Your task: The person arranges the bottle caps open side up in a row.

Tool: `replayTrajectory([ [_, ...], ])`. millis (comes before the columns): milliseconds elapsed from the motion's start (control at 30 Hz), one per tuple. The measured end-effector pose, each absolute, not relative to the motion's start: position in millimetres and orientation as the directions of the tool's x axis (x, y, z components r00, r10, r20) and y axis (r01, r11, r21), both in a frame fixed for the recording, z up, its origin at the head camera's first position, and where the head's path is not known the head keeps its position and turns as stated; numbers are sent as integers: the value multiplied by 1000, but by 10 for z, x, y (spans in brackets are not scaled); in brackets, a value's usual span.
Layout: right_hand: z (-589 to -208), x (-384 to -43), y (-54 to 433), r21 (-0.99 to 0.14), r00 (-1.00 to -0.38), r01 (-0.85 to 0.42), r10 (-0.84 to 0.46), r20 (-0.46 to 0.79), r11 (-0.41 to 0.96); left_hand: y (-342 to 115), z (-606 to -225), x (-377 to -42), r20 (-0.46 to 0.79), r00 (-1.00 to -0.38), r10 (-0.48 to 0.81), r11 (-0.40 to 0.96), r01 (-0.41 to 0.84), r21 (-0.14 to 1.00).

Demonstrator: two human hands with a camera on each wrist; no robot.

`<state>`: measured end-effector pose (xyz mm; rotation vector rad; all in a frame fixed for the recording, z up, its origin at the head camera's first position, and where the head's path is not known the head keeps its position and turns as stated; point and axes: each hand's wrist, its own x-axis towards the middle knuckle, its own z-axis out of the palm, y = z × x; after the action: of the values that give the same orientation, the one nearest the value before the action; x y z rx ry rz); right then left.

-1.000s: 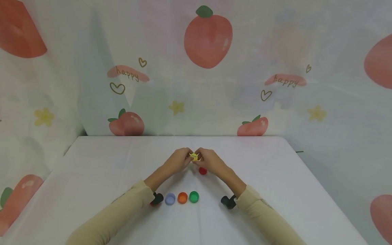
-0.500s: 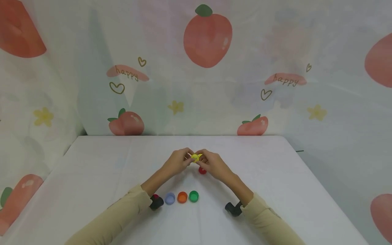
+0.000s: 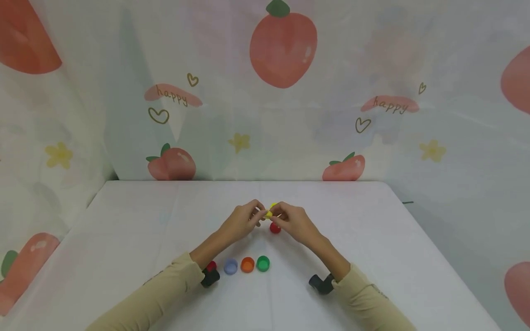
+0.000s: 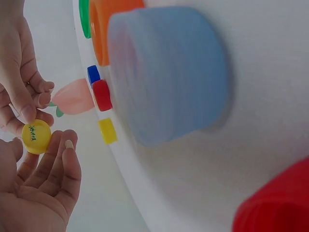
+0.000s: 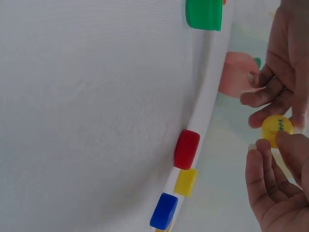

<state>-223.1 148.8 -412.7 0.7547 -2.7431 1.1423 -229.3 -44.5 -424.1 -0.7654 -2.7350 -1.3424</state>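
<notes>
left hand (image 3: 242, 220): raised over mid-table, fingertips pinch the yellow cap (image 3: 270, 213) from its left side; palm loosely curled
right hand (image 3: 293, 222): meets the left, fingertips on the same yellow cap from the right
yellow cap: held between both hands above the table (image 3: 124, 230), flat face with small green marking visible in the wrist views (image 4: 36, 137) (image 5: 277, 128)
red cap (image 3: 275, 228): on the table just under the right hand, not touched
cap row: blue cap (image 3: 230, 266), orange cap (image 3: 247, 264), green cap (image 3: 262, 263) side by side near the front, between the forearms; well apart from the hands
backdrop: cloth printed with strawberries (image 3: 283, 48)
</notes>
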Motion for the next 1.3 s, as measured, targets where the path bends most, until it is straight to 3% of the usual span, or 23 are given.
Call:
replayTrajectory([
  [233,-4122,-2204,1511,-660,-865,-478,-439,242,579,-479,-4258,-2262,256,-859,443,455,462,761],
  [633,-4078,-2079,1628,-626,-843,-514,-481,241,586,-418,-4238,-2144,182,-881,437,473,397,787],
  [1300,-4067,-1860,1760,-582,-812,-491,-583,36,648,-357,-4241,-1924,94,-843,529,485,391,782],
])
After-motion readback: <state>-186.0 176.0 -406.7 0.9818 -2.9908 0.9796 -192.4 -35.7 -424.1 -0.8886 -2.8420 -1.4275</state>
